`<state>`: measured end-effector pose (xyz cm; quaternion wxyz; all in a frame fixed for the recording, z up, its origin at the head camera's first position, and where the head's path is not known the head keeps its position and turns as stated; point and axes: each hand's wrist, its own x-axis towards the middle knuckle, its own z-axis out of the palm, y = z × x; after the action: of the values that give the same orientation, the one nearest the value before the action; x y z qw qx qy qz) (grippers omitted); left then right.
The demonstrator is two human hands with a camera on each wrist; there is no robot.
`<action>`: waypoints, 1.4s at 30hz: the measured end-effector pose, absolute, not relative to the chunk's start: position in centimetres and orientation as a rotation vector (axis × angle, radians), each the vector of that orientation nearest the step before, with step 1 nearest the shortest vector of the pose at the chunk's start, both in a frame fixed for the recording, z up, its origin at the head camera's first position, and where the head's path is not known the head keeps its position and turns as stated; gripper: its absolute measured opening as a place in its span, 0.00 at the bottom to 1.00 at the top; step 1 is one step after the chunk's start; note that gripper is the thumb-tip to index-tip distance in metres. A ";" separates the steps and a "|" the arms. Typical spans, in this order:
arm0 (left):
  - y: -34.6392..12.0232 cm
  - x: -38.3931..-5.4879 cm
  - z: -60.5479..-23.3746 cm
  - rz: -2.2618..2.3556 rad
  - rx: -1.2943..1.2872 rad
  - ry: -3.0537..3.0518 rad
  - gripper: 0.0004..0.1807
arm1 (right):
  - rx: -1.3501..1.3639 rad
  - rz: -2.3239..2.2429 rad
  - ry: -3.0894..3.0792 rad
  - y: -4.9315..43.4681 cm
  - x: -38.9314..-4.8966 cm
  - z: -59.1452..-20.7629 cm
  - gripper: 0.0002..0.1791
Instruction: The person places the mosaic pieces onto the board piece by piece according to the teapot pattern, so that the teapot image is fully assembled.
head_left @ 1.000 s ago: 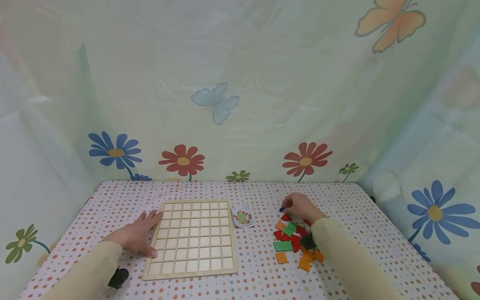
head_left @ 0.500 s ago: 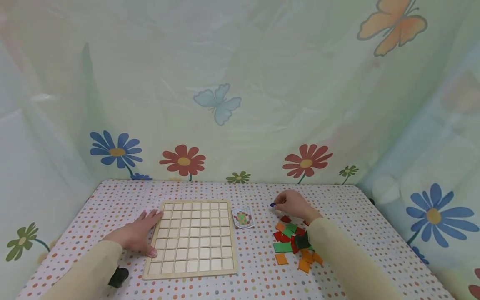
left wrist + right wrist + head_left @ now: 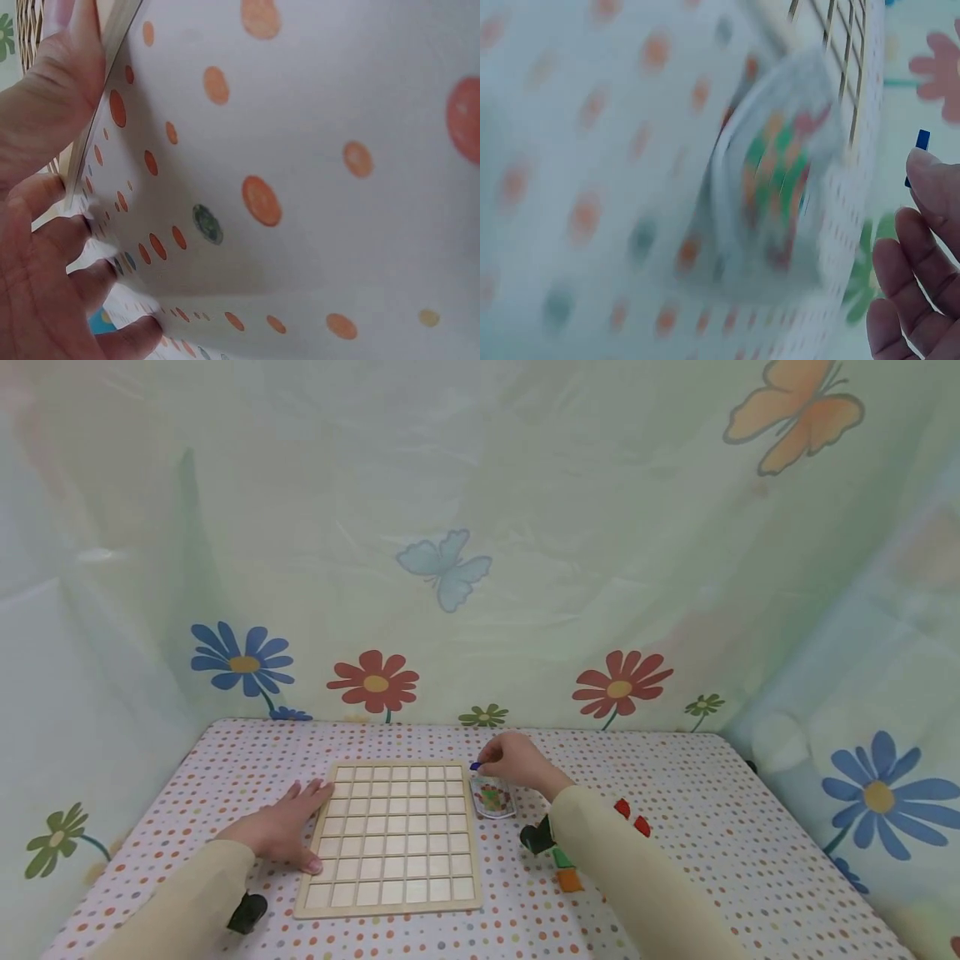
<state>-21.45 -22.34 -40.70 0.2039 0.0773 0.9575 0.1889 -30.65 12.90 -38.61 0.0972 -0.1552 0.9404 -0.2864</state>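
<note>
My left hand (image 3: 279, 828) rests at the left side of a wooden grid board (image 3: 390, 910), fingers spread along its frame. In the left wrist view the thumb lies against the board's edge (image 3: 114, 34), and the other fingertips reach down to the tablecloth. My right hand (image 3: 517, 762) pinches a small dark blue tile (image 3: 922, 141) between thumb and fingertips, off the board's top right corner. Just below that hand lies a curled pattern card (image 3: 492, 799) printed with red, green and orange squares. All the visible cells of the board are bare wood.
Beyond the right forearm lie red tiles (image 3: 622, 808), and on its near side a green tile (image 3: 562, 858) and an orange tile (image 3: 570, 881). The sleeve and wrist camera hide the rest of the pile. A flowered curtain (image 3: 525, 568) stands behind the dotted table.
My right hand has carried the blue tile leftward from the tile pile, past the card, to near the board's top right corner. The left hand has stayed in place on the board.
</note>
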 end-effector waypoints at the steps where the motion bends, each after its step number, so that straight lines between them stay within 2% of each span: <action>1: -22.4 -21.5 -40.7 0.524 0.212 2.671 0.65 | -0.477 -0.860 2.773 12.1 -30.7 -38.6 0.03; 9: -22.3 -21.6 -40.5 0.540 0.197 2.675 0.65 | -0.563 -0.885 2.701 6.5 -31.2 -39.5 0.03; 21: -22.0 -21.7 -40.7 0.565 0.162 2.670 0.65 | -0.650 -0.753 2.778 2.1 -32.3 -40.8 0.02; 37: -22.1 -21.8 -40.7 0.544 0.152 2.685 0.65 | -0.620 -0.723 2.754 1.2 -32.1 -40.7 0.02; 42: -22.2 -21.7 -40.8 0.528 0.125 2.681 0.65 | -0.650 -0.750 2.731 1.5 -32.0 -40.7 0.05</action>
<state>-21.69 -22.15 -40.78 0.2017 0.0447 0.9600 0.1892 -31.98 1.53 -40.67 0.1176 -0.2221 0.9334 -0.2563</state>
